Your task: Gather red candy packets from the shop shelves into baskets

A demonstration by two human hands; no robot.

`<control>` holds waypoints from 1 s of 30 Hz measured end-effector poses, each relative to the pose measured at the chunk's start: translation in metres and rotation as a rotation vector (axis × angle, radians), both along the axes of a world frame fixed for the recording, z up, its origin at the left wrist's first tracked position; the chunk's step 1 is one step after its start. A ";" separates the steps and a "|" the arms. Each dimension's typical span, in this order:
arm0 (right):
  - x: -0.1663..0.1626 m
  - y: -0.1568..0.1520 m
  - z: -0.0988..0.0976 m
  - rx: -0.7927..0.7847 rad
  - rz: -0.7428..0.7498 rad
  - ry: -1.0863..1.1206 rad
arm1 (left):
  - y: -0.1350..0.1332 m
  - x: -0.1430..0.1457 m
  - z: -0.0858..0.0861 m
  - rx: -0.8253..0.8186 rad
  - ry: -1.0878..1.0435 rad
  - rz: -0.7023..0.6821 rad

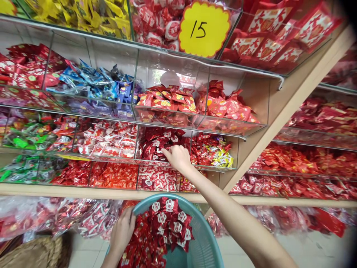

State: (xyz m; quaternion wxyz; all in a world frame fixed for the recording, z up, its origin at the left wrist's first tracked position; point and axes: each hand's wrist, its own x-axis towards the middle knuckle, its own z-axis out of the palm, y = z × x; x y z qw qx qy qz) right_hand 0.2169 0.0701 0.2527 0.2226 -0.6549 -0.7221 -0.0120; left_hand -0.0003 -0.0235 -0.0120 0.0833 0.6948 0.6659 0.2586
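One shelf (69, 191) shows four rows, well stocked. One basket (208, 242) is near, apparently part-filled with two heaps. Two hands: the left hand (121, 230) curls its fingers over the basket's left rim; the right hand (179, 158) is at a far bin (150, 162), fingers narrow, holding what I cannot tell. Bright red packets (142, 242) lie left in the basket, dark red packets (170, 222) far right, overlapping beyond counting.

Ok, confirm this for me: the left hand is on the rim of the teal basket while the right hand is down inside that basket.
Not quite: the head view shows the right hand up at the shelf compartment of dark red packets. The left hand is on the teal basket's rim.
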 end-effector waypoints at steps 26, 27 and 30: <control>0.022 0.027 0.003 -0.730 0.068 1.317 | -0.002 0.002 0.004 -0.056 -0.009 0.015; 0.023 0.023 0.004 -0.717 0.093 1.353 | -0.002 0.002 0.004 -0.062 -0.003 0.018; 0.030 0.005 0.009 -0.688 0.188 1.406 | -0.001 0.003 0.005 -0.064 0.008 0.019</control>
